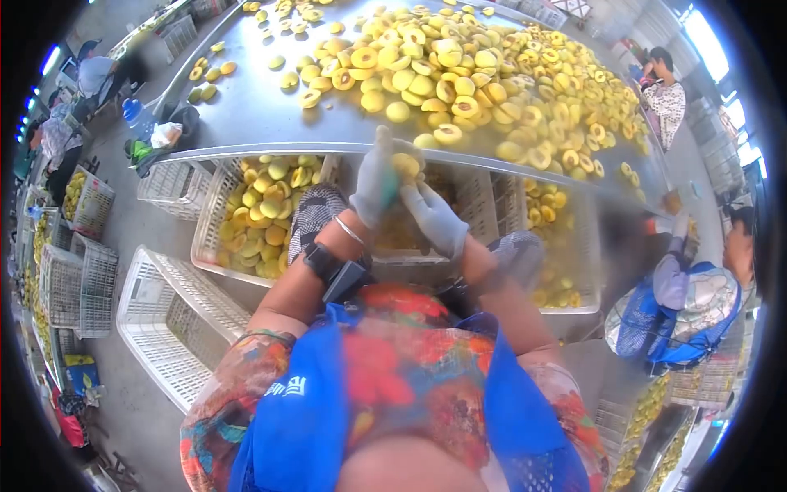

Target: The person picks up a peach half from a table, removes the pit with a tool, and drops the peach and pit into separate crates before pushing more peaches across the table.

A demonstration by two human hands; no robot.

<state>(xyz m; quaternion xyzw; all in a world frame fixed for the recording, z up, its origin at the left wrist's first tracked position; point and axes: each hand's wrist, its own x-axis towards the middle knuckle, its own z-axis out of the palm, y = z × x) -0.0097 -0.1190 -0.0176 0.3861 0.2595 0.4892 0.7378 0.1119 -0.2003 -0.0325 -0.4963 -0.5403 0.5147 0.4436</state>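
Note:
Just past the steel table's near edge, my left hand (377, 182), in a pale glove, is closed on a yellow peach (406, 166). The glove has a greenish patch near the fingers. My right hand (437, 218), also gloved, has its bent fingers against the peach's lower side; a tool, if any, cannot be made out. Cut peach halves (459, 74), some showing reddish pit hollows, are heaped on the steel table (254, 115) beyond. Below my hands is a crate between my knees, its contents partly hidden.
A crate of peaches (266, 213) stands at my left knee, another crate of peaches (549, 279) at my right. A white plastic crate (156, 303) lies tilted on the floor. A person in a blue apron (680, 303) sits at right; another person (666, 102) is farther back.

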